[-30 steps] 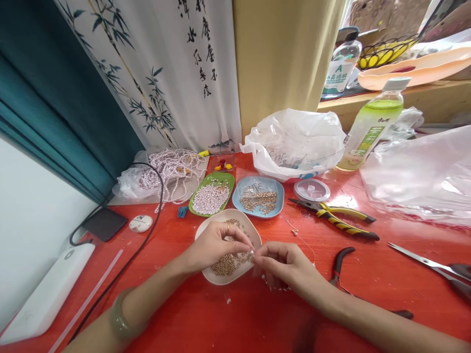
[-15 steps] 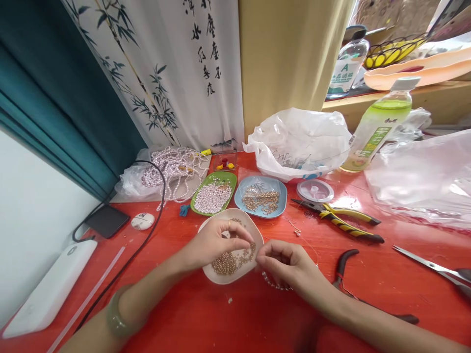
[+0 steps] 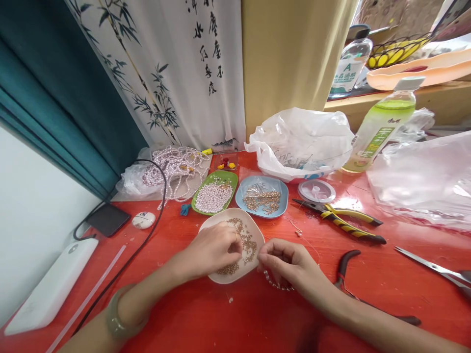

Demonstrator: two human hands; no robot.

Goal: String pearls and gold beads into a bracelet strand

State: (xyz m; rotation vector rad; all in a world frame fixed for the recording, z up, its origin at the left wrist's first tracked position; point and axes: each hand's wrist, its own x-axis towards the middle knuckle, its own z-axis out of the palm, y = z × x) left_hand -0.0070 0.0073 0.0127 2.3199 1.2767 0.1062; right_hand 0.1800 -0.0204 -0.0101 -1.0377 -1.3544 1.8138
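Red table point(image 3: 184, 314), gold beads point(image 3: 248, 247) in dish point(image 3: 241, 272) (pink beads point(image 3: 213, 198) in tray point(image 3: 234, 182))

The table point(image 3: 206, 318) is red, the dish point(image 3: 245, 267) low in the middle is cream with gold beads point(image 3: 249, 245), the striped pliers point(image 3: 346, 228) on the right are yellow and black, and the white curtain point(image 3: 182, 63) at the upper left has dark bamboo leaves point(image 3: 162, 116).

A home craft corner, it seems: curtains point(image 3: 287, 54) hang behind a red table point(image 3: 206, 318) bearing beads point(image 3: 250, 245), pliers point(image 3: 327, 211), scissors point(image 3: 434, 266).
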